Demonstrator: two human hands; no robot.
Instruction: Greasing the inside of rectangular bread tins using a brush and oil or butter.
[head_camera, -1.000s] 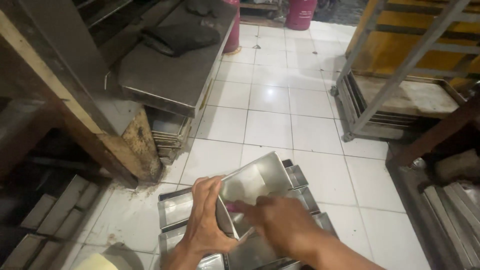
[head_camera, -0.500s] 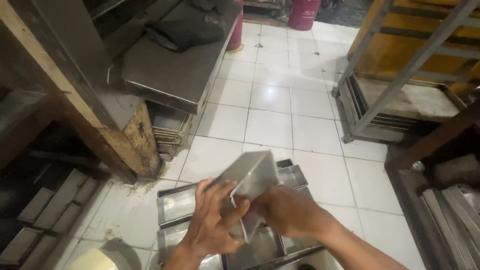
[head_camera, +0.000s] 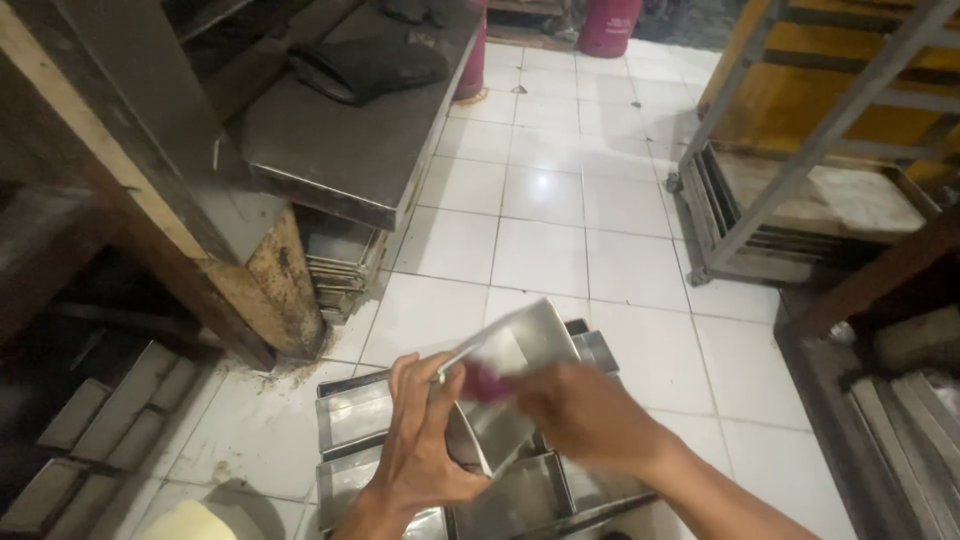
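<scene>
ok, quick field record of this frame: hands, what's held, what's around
left hand: grips the edge of a tilted metal baking pan
right hand: motion-blurred, at the pan's inside with something small and reddish; grip unclear
below hands: more metal pans on white tiled floor
left: wooden post, steel table
right: metal rack

The metal pan (head_camera: 510, 365) has tilted further upright, and the right hand (head_camera: 585, 415) now covers its lower side.
</scene>
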